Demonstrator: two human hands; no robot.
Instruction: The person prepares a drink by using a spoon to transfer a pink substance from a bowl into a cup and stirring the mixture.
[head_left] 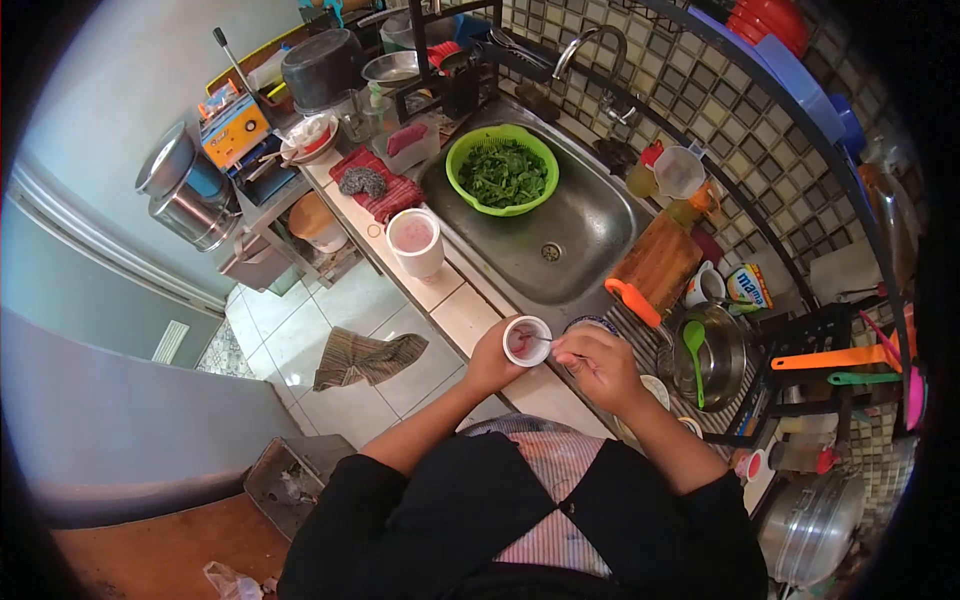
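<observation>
My left hand is wrapped round a small white cup with something reddish inside, above the counter's front edge. The fingers of my right hand pinch the handle of a thin metal spoon, whose other end is inside the cup. A larger white container with pinkish contents stands on the tiled counter, further forward and to the left. Leafy greens fill a bright green colander at the left end of the sink.
The steel sink lies beyond my hands. On the right are a cutting board, an orange-handled knife and a metal bowl with a green spoon. A red cloth lies left of the sink; a striped cloth is on the floor.
</observation>
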